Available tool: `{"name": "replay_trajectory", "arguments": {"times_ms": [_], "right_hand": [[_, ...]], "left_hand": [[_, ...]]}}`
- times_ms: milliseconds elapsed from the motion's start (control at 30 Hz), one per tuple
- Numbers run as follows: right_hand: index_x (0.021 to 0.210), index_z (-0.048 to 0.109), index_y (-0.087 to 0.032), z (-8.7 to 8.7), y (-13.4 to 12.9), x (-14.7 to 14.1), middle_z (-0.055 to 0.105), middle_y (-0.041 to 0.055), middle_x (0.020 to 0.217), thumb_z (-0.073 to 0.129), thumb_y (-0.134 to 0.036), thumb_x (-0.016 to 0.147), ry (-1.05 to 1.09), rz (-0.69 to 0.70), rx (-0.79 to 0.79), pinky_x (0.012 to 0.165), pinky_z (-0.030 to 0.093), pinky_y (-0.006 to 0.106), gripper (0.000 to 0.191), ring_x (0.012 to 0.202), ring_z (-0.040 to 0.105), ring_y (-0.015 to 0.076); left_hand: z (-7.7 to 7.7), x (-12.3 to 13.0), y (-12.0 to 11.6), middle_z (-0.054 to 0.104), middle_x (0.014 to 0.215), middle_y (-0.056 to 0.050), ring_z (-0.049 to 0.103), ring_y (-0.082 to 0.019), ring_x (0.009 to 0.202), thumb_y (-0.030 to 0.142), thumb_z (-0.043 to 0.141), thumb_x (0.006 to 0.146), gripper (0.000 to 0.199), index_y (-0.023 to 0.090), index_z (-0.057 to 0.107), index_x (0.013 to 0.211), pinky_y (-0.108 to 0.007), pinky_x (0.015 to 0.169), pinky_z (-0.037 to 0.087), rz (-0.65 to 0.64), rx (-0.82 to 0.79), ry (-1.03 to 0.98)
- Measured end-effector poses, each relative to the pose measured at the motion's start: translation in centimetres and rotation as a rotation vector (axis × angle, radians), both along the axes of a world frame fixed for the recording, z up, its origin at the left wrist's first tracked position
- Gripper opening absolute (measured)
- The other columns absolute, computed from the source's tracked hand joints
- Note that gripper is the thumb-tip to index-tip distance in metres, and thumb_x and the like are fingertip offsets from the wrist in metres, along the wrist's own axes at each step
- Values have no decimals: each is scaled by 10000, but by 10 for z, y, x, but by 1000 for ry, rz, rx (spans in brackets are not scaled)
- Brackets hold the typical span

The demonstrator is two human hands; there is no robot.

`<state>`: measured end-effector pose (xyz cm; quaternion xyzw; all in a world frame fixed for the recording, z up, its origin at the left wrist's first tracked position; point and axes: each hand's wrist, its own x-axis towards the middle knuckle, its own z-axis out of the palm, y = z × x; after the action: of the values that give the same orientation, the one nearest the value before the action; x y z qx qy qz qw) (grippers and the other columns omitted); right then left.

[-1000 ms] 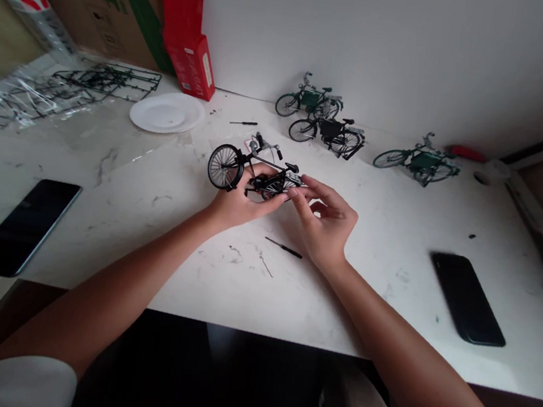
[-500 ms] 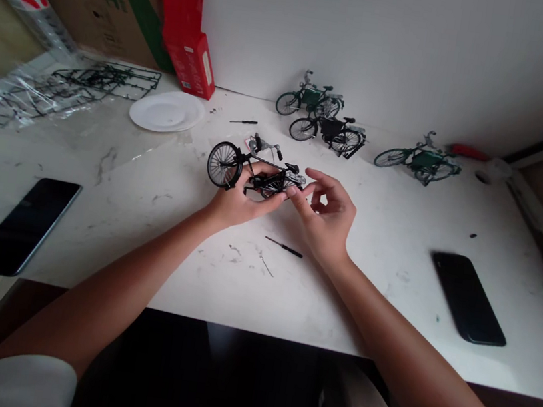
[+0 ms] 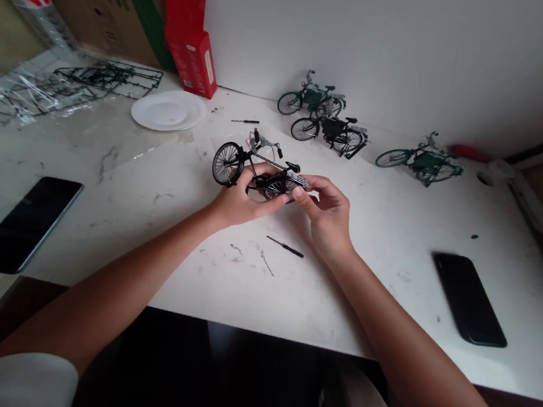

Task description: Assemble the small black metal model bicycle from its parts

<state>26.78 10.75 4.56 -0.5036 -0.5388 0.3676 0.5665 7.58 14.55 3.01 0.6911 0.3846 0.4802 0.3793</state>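
Observation:
A small black model bicycle (image 3: 271, 162) is held above the white table, its front wheel (image 3: 228, 163) pointing left and its silver handlebar up. My left hand (image 3: 242, 199) is closed around its lower middle, with the thumb along the near side by the rear wheel. At the back end, my right hand (image 3: 326, 208) pinches the rear rack (image 3: 298, 179) or rear wheel area between thumb and fingers; the exact contact is partly hidden. Below the hands lie a small black screwdriver (image 3: 290, 248) and a thin metal pin (image 3: 267, 265).
Several finished-looking model bicycles (image 3: 329, 132) stand along the back wall. A white plate (image 3: 168, 110), a red box (image 3: 198, 62), and plastic part frames (image 3: 107, 78) lie at the back left. One phone (image 3: 26, 223) rests at left, another phone (image 3: 470, 299) at right. A second screwdriver (image 3: 245, 121) lies behind.
My right hand's fingers, spread before, have closed in on the rear of the model bicycle. The bicycle has tilted and shifted slightly to the right; my left hand keeps its hold.

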Motion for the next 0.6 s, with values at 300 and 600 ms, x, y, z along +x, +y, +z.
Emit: {"name": "replay_trajectory", "arguments": {"times_ms": [300,600], "right_hand": [[1101,785,-305,5,2,4,755,47,1118,789,-700,860,-65,18,14,829,613,378,463,1004,685,217],[934,819,-221,12,24,56,733,117,957,668,-519,1008,-836,-37,106,798,534,415,342,893,651,255]], "left_hand": [[0,1,7,797,1085,-93,768,-230,941,452,892,785,414,212,756,1094,-346,798,643,-62,-204,-78],[-4,-4,30,804,999,-104,763,-236,908,566,856,808,478,202,750,1099,-360,744,633,-56,-335,-192]]}}
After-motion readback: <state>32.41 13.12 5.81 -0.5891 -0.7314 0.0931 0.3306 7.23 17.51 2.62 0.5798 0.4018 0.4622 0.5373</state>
